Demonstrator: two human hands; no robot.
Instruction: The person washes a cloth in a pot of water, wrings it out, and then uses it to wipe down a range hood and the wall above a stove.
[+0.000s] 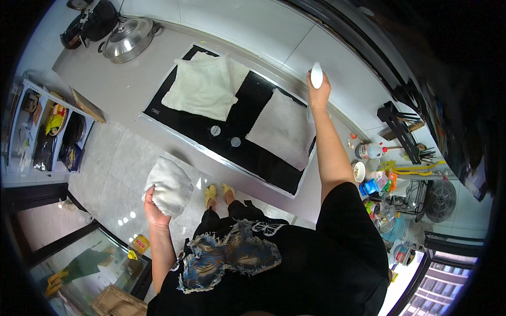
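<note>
My left hand [157, 209] holds a bunched white cloth [172, 187] low at the left, over the tiled floor. Raised near the wall tiles, my right hand [319, 90] grips a spray bottle by its white head [316, 75]; most of its body is hidden behind the hand and forearm. Between them lies a black glass cooktop [189, 122] with two round knobs. Pale folded cloths [203, 87] cover its left burner area. A greyish, damp-looking cloth [282, 128] lies flat over its right side, beside my right forearm.
A lidded steel pan [128, 39] and dark pots [99, 21] stand at the counter's back left. A white storage rack [55, 134] is at the left. Right of my arm are a white bowl [359, 172], bottles [369, 151] and a wall-mounted knife holder [399, 130]. A range hood [355, 43] overhangs the upper right.
</note>
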